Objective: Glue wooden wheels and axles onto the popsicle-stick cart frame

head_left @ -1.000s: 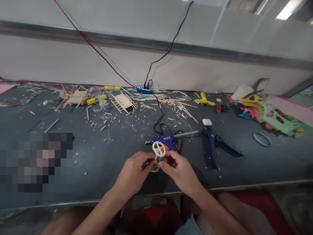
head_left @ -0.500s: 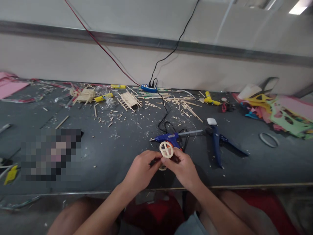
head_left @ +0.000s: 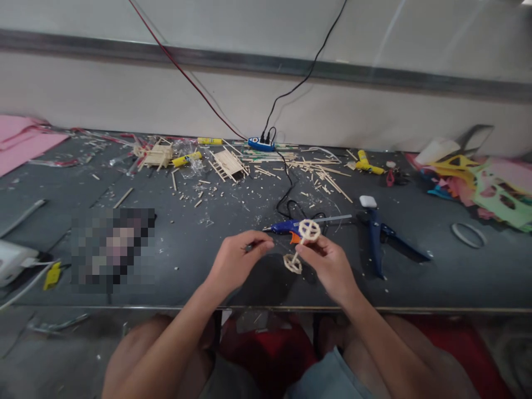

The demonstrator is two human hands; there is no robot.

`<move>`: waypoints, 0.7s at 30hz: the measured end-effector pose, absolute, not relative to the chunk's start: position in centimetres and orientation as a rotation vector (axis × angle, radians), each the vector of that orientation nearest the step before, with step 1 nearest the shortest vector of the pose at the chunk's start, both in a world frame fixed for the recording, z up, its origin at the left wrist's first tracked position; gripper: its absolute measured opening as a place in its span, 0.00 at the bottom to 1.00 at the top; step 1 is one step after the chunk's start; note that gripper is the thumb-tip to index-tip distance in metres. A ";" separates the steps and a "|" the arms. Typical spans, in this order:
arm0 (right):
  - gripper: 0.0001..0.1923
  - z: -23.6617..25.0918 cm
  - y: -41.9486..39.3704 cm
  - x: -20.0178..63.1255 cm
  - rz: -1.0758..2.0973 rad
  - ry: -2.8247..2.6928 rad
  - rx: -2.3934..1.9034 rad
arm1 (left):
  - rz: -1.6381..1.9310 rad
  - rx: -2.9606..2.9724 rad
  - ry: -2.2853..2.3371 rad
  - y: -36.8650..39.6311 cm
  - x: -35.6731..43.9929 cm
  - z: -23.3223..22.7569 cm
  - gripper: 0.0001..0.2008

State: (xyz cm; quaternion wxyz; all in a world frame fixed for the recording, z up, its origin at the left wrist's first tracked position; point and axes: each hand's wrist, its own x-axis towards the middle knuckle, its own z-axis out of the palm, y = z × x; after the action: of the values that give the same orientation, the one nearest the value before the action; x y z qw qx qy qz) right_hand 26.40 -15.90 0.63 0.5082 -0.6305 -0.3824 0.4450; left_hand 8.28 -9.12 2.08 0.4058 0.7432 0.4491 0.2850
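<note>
My right hand (head_left: 330, 267) pinches a small wooden piece, two spoked wheels joined by a short stick (head_left: 300, 248). The upper wheel stands above my fingers and the lower wheel hangs to their left, just over the dark table (head_left: 174, 277). My left hand (head_left: 235, 263) is a little to the left, apart from the piece, with thumb and fingertips pinched together. Whether something tiny sits between them I cannot tell. A blue glue gun (head_left: 285, 226) lies just behind both hands.
A blue-handled cutter (head_left: 375, 239) lies right of the glue gun. Loose sticks (head_left: 322, 180), small stick models (head_left: 154, 155), yellow tubes (head_left: 187, 159) and a power strip (head_left: 261, 144) sit at the back. Coloured foam shapes (head_left: 482, 180) and a ring (head_left: 467, 234) lie right.
My left hand has let go of the wheel piece and drawn off to the left. My right hand now holds it alone, tilted. The view has shifted, so everything sits further right and higher.
</note>
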 end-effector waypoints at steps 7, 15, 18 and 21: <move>0.11 0.1 -15.8 26.7 1.119 -0.842 -1.436 | 1.054 1.459 1.192 -6.4 6.1 2.7 0.09; 0.11 -0.1 -15.3 26.6 1.073 -0.852 -1.427 | 1.202 1.287 1.137 -5.9 4.9 3.0 0.06; 0.10 -0.2 -15.2 26.7 1.036 -0.870 -1.445 | 1.215 1.176 1.040 -5.9 4.7 3.2 0.06; 0.10 -0.3 -15.1 27.0 0.995 -0.859 -1.461 | 1.241 1.026 0.895 -5.8 4.4 3.5 0.04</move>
State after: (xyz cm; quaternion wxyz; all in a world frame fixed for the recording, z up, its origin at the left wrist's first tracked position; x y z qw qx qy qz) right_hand 26.96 -15.07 -0.35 0.5548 -0.6183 -0.3638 0.4213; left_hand 4.38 -5.84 3.51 0.6049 0.4434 0.3869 0.5365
